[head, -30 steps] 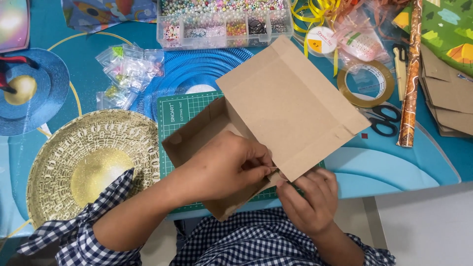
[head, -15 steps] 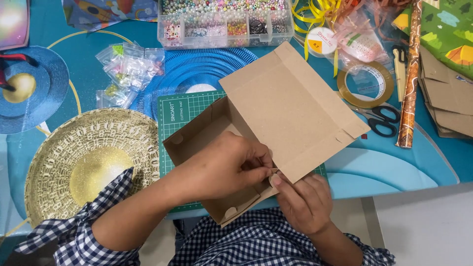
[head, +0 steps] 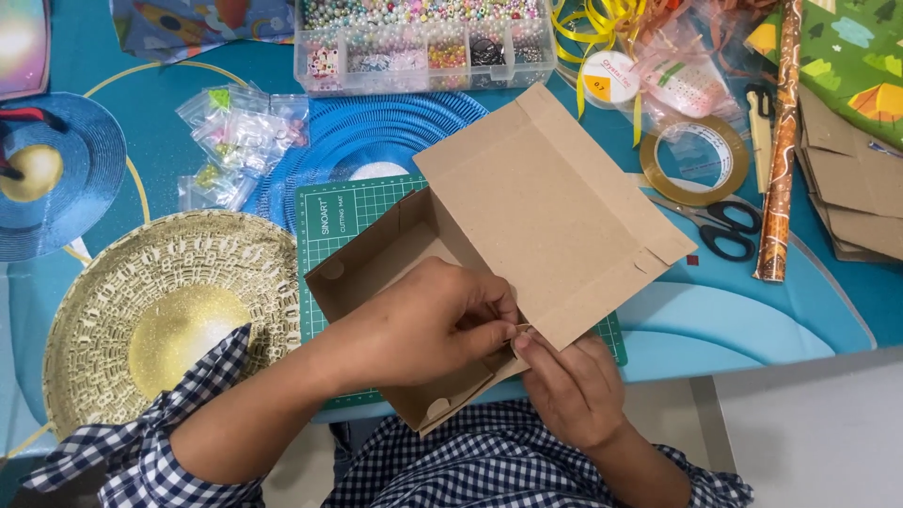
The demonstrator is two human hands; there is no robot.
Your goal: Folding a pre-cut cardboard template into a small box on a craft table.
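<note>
Left hand (head: 423,325), right hand (head: 569,386), pinching matte brown cardboard box (head: 527,226)

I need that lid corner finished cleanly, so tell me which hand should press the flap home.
Probably the left hand: it reaches over the open brown cardboard box, its fingertips pinching at the near corner where the lid flap meets the wall. The right hand sits below, bracing that corner from outside.

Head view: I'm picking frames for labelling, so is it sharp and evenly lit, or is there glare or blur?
Head view: sharp throughout, both hands crisp on the cardboard box; left hand, right hand. Lighting even, shadows soft. Glare only on the gold plate and the far-left shiny disc.
</note>
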